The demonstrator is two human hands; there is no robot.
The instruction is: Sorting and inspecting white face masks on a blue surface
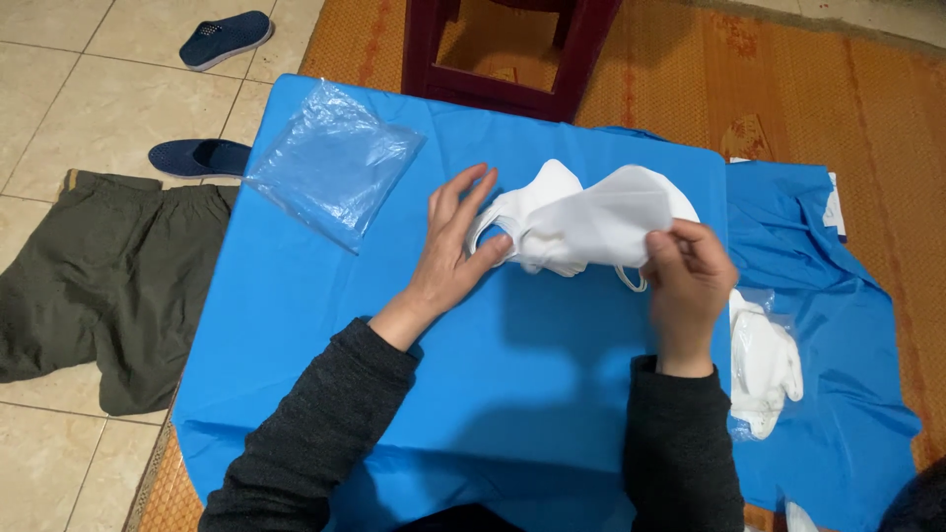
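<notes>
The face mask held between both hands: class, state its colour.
White; the face mask shows best in the head view, against the blue cloth.
</notes>
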